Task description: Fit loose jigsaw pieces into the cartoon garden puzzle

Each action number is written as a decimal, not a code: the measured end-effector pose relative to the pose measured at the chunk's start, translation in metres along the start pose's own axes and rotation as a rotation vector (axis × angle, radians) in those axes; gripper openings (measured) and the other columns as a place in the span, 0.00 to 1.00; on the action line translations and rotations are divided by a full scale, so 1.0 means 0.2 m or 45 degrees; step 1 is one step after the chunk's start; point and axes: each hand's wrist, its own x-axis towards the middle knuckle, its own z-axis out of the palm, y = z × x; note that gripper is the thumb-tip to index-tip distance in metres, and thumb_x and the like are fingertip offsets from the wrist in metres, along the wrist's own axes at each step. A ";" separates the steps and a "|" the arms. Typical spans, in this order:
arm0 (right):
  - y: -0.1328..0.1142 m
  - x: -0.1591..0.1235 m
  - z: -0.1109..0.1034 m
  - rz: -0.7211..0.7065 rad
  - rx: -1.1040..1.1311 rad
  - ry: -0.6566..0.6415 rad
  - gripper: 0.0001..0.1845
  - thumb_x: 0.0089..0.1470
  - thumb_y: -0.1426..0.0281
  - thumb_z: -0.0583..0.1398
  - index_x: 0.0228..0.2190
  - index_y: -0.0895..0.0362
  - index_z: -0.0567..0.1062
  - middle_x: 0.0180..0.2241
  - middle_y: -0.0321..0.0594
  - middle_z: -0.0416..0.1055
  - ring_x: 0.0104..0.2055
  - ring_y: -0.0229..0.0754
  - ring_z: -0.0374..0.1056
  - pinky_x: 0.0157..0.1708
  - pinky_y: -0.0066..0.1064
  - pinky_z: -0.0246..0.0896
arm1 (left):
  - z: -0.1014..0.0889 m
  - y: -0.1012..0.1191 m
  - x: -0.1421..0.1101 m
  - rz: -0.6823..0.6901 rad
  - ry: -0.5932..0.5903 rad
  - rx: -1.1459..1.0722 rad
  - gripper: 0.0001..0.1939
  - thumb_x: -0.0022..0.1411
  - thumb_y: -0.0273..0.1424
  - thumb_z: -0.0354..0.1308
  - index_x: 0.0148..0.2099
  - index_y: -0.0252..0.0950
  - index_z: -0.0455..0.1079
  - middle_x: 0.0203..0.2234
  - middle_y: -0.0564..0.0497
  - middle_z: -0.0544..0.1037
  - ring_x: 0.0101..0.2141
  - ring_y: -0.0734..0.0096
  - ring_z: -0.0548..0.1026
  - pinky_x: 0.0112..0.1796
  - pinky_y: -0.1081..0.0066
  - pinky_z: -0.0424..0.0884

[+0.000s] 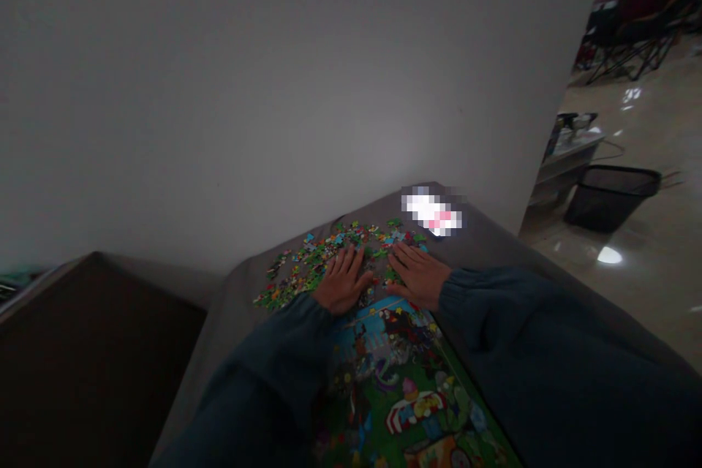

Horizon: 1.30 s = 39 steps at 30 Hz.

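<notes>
My left hand [343,282] lies flat, fingers stretched out, on a scatter of loose colourful puzzle pieces [307,263] on a grey table [230,307]. My right hand [420,274] rests flat beside it, fingers spread over more pieces. Both hands hold nothing. Close to me lies the colourful puzzle picture [406,387], partly under my dark blue sleeves. A blurred white and pink object [433,212] sits at the table's far corner, just beyond my right hand.
A plain white wall rises right behind the table. A dark brown piece of furniture [93,351] stands to the left. To the right, on a glossy floor, are a black mesh bin [611,194], a low table and folding chairs.
</notes>
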 end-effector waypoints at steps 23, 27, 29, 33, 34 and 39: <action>0.01 0.00 0.00 0.014 0.056 0.022 0.37 0.61 0.51 0.50 0.58 0.69 0.64 0.63 0.60 0.54 0.66 0.57 0.47 0.63 0.44 0.45 | -0.04 -0.51 0.01 -0.389 -0.031 0.072 0.34 0.66 0.52 0.24 0.71 0.47 0.34 0.69 0.51 0.38 0.66 0.47 0.43 0.58 0.38 0.48; 0.01 -0.01 0.00 0.025 0.036 0.044 0.37 0.61 0.51 0.50 0.58 0.68 0.65 0.63 0.59 0.55 0.66 0.56 0.48 0.63 0.44 0.46 | -0.03 -0.52 0.06 -0.403 0.003 0.105 0.35 0.66 0.54 0.25 0.70 0.47 0.35 0.69 0.48 0.39 0.66 0.46 0.43 0.56 0.35 0.49; 0.01 -0.01 0.00 0.015 0.042 0.035 0.37 0.61 0.51 0.50 0.58 0.68 0.64 0.63 0.60 0.54 0.66 0.57 0.48 0.63 0.44 0.46 | -0.04 -0.53 0.04 -0.384 0.014 0.142 0.35 0.66 0.53 0.26 0.70 0.47 0.37 0.69 0.48 0.40 0.66 0.48 0.43 0.57 0.36 0.48; 0.01 -0.01 -0.01 0.001 0.053 0.025 0.37 0.61 0.51 0.50 0.58 0.67 0.64 0.63 0.59 0.54 0.66 0.56 0.47 0.63 0.44 0.45 | -0.05 -0.57 -0.07 -0.305 -0.003 0.223 0.33 0.68 0.51 0.30 0.70 0.44 0.39 0.69 0.49 0.40 0.67 0.52 0.41 0.59 0.41 0.47; 0.01 -0.01 -0.01 -0.001 0.045 0.019 0.36 0.61 0.51 0.50 0.58 0.68 0.64 0.63 0.59 0.54 0.66 0.57 0.47 0.63 0.44 0.45 | -0.05 -0.58 -0.10 -0.290 -0.009 0.241 0.33 0.68 0.50 0.30 0.70 0.42 0.40 0.69 0.48 0.39 0.67 0.53 0.40 0.60 0.43 0.47; 0.00 -0.01 -0.03 0.009 0.019 -0.005 0.36 0.61 0.53 0.50 0.59 0.68 0.64 0.63 0.59 0.53 0.66 0.57 0.48 0.63 0.44 0.44 | -0.03 -0.63 -0.23 -0.242 -0.054 0.261 0.34 0.69 0.47 0.29 0.71 0.35 0.36 0.68 0.45 0.42 0.67 0.57 0.41 0.61 0.48 0.47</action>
